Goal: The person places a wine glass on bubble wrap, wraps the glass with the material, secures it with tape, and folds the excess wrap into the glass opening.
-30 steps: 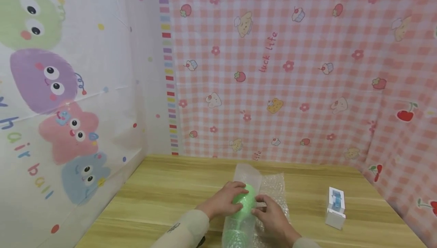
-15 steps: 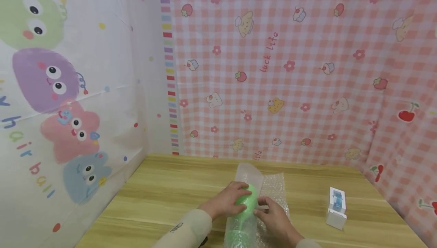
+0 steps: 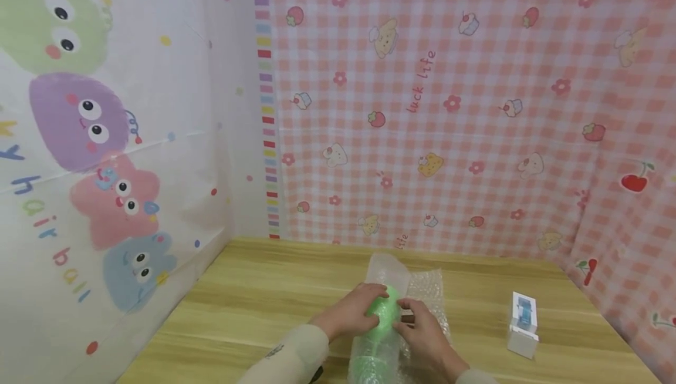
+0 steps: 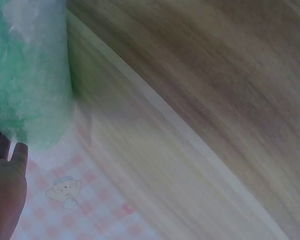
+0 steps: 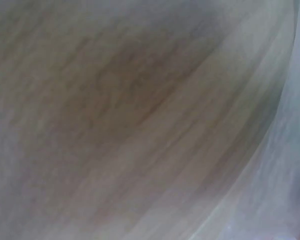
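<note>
A long green object [image 3: 385, 313], its exact kind hidden by clear bubble wrap [image 3: 429, 290], lies at the table's near middle. My left hand [image 3: 351, 312] curls its fingers and thumb over the object's left side and upper end. On the right side my right hand [image 3: 425, 328] holds the wrap's edge against the object, thumb and forefinger bent with a small gap between them. In the left wrist view the wrapped green object [image 4: 32, 80] stands above the fingers of my left hand [image 4: 7, 185]. The right wrist view shows blurred clear wrap [image 5: 270, 190] at its right edge.
A small white box [image 3: 523, 325] with a blue part on top stands on the wood-grain table [image 3: 253, 290] to the right. A pink checked cloth [image 3: 449, 137] hangs behind the table, and a white cartoon-print cloth [image 3: 185, 96] hangs at the left.
The head view has shifted slightly, so everything sits a little further right. Both hands keep nearly the same hold on the wrapped green object, which stays in place on the table.
</note>
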Demonstrator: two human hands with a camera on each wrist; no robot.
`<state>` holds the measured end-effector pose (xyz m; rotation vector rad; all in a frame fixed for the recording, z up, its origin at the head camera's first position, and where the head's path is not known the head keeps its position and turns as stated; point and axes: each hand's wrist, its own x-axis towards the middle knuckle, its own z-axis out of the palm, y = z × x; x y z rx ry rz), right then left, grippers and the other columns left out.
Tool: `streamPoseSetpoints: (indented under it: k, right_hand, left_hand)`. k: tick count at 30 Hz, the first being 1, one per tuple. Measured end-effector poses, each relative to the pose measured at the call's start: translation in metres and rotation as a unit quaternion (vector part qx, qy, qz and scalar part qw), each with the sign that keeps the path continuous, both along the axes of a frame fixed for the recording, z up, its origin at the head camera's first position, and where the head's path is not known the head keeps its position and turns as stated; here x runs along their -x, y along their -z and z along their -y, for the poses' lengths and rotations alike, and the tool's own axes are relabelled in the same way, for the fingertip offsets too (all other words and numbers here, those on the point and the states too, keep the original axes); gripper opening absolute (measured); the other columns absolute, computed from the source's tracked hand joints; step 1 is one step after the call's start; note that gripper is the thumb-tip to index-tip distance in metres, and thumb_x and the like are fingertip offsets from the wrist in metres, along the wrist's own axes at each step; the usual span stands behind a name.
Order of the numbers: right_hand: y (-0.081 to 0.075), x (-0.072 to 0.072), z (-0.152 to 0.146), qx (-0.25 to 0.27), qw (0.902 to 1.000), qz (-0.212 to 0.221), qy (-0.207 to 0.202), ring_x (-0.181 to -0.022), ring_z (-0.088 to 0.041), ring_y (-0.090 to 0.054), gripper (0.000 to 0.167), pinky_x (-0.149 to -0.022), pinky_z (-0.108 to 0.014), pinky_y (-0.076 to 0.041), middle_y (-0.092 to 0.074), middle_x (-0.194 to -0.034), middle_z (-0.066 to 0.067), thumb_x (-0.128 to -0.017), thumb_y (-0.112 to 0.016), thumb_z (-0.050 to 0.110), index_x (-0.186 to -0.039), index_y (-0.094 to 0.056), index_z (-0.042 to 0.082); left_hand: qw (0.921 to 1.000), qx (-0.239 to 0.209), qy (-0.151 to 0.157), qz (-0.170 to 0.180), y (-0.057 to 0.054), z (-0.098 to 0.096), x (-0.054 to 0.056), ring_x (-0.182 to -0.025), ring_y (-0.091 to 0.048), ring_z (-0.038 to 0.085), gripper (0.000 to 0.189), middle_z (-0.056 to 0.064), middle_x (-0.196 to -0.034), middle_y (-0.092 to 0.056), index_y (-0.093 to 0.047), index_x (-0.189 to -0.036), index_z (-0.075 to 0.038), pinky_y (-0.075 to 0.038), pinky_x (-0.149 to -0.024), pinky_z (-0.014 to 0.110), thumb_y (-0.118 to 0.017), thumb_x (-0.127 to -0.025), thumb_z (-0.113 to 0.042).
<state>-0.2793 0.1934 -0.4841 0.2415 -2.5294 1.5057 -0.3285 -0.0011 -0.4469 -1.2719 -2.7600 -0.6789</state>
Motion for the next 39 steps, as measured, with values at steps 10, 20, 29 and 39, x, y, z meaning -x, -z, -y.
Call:
streamPoseSetpoints:
  k: [10,20,29,39]
  right_hand:
    - [0.002,-0.002,-0.002,0.009,0.9995,0.031,-0.007,-0.107,-0.041,-0.064,0.043,-0.084,-0.043,-0.057,-0.051,-0.133,-0.029,-0.090,-0.068,0.000,-0.130,-0.051,-0.008]
    - [0.002,-0.003,0.007,0.032,0.9981,0.053,-0.004,-0.108,-0.039,-0.064,0.043,-0.083,-0.042,-0.058,-0.052,-0.132,-0.029,-0.091,-0.067,0.000,-0.130,-0.050,-0.007]
    - [-0.007,-0.003,0.001,-0.056,0.9984,0.001,0.007,-0.108,-0.038,-0.061,0.048,-0.090,-0.050,-0.053,-0.056,-0.125,-0.021,-0.085,-0.073,0.011,-0.126,-0.056,-0.008]
    - [-0.002,-0.004,0.002,-0.025,0.9996,0.000,-0.011,-0.102,-0.037,-0.066,0.046,-0.082,-0.043,-0.058,-0.053,-0.128,-0.027,-0.088,-0.070,0.001,-0.128,-0.051,-0.010]
  left_hand:
    - [0.9998,0.015,0.000,0.015,-0.002,0.002,-0.002,-0.143,-0.031,0.024,0.046,0.006,-0.156,-0.037,-0.060,-0.136,-0.012,-0.030,-0.116,0.041,-0.068,-0.091,-0.015]
    - [0.9991,0.004,-0.012,0.041,-0.001,0.008,0.001,-0.145,-0.029,0.024,0.043,0.001,-0.157,-0.035,-0.061,-0.135,-0.017,-0.029,-0.116,0.046,-0.069,-0.092,-0.017]
    - [0.9993,0.028,-0.006,0.026,-0.004,0.001,0.001,-0.144,-0.031,0.021,0.043,0.003,-0.155,-0.038,-0.062,-0.134,-0.017,-0.031,-0.115,0.037,-0.069,-0.092,-0.017]
    - [0.9993,-0.005,-0.024,0.028,-0.003,-0.002,-0.006,-0.141,-0.032,0.027,0.048,0.009,-0.151,-0.036,-0.056,-0.134,-0.013,-0.040,-0.110,0.038,-0.073,-0.090,-0.021]
